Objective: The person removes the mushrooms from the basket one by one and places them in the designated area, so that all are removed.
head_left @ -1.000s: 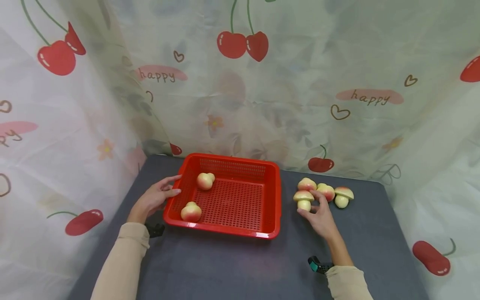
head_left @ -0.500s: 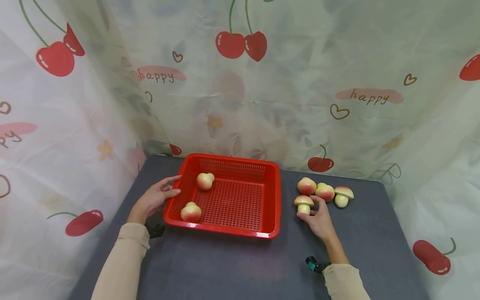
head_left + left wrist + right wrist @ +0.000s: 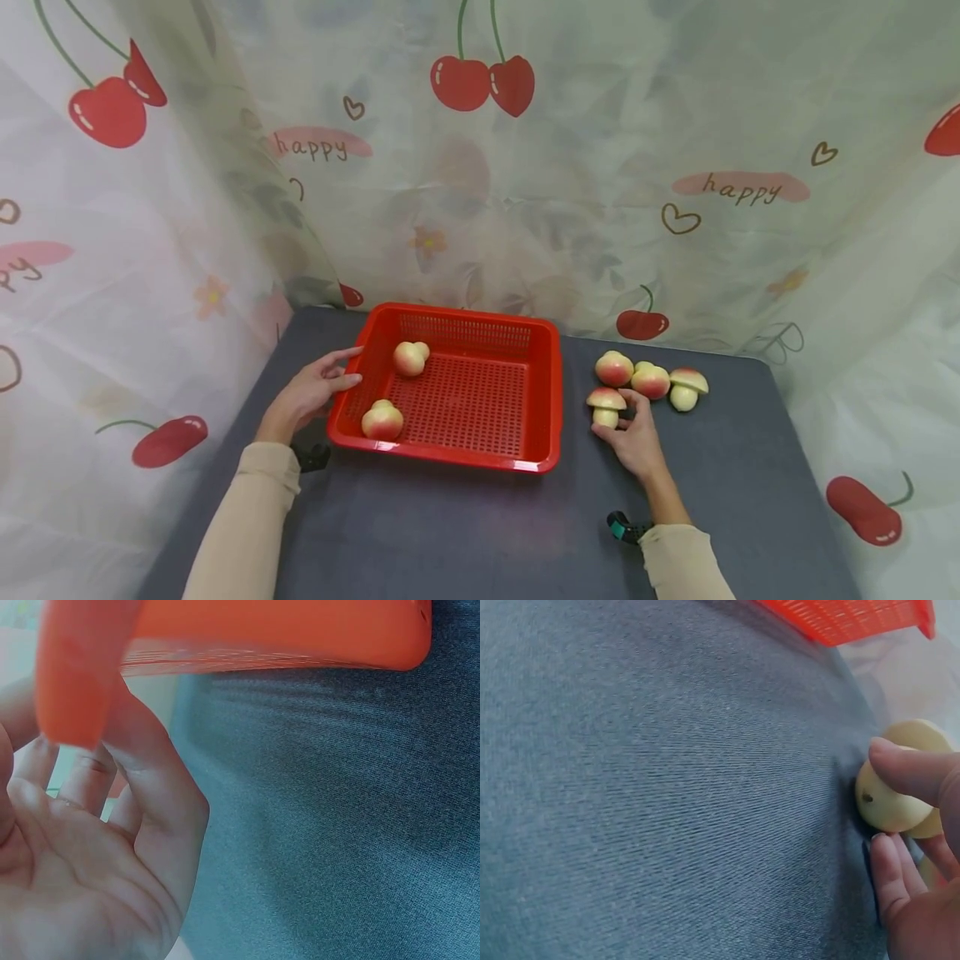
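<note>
My left hand [image 3: 306,398] holds the left rim of a red plastic basket [image 3: 442,457]. In the left wrist view, the basket's rim [image 3: 79,697] passes between the thumb side and the bent fingers. Two cream-and-pink toy mushrooms lie inside, one toward the back [image 3: 409,359] and one in the front left corner [image 3: 382,422]. Right of the basket, my right hand [image 3: 637,433] grips a toy mushroom [image 3: 606,400] with a pink-topped cap, thumb and fingers about its stem. The right wrist view shows the pale stem end [image 3: 889,802] between thumb and fingers, close over the tabletop.
Behind the right hand, several more toy mushrooms sit in a row, one at the left [image 3: 614,368], one in the middle [image 3: 650,380] and one at the right [image 3: 686,389]. The dark grey table [image 3: 465,533] is bordered by a cherry-printed curtain [image 3: 570,167].
The right hand has drawn its mushroom slightly toward the front, apart from the ones behind. The left hand keeps its place at the basket rim.
</note>
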Tool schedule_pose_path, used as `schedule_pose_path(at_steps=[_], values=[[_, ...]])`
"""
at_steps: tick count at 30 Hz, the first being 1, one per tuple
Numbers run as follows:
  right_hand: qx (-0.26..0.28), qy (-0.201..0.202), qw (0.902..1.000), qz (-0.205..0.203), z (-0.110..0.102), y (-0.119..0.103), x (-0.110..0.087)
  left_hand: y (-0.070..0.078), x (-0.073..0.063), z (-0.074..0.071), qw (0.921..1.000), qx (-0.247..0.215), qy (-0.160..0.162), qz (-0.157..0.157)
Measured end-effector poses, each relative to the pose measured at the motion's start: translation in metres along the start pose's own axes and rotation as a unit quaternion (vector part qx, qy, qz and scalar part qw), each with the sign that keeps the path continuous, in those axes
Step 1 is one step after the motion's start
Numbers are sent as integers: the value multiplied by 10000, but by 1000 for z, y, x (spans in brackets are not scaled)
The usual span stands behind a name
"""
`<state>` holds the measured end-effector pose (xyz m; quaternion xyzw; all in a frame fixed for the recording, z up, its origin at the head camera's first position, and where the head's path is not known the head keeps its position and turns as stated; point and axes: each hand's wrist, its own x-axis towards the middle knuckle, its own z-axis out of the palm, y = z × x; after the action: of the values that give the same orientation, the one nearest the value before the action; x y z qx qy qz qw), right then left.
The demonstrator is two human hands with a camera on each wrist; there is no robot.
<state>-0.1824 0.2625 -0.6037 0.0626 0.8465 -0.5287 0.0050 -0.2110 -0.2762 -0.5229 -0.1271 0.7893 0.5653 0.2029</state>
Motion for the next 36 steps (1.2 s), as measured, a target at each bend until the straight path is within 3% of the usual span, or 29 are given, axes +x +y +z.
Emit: schedule_pose_path(at_steps=[5, 14, 25, 36], values=[[-68, 230, 9997, 107, 1, -3, -2, 1, 0, 0, 10000, 8, 0, -13], [-535, 187, 9979, 309, -3, -5, -6, 0, 0, 0, 10000, 22, -7, -7], [-805, 260, 9964, -30, -2, -12, -10, 2, -2, 1, 10000, 0, -6, -15], [-1798, 500, 9821, -238, -5, -25, -19, 2, -2, 1, 10000, 32, 26, 8]])
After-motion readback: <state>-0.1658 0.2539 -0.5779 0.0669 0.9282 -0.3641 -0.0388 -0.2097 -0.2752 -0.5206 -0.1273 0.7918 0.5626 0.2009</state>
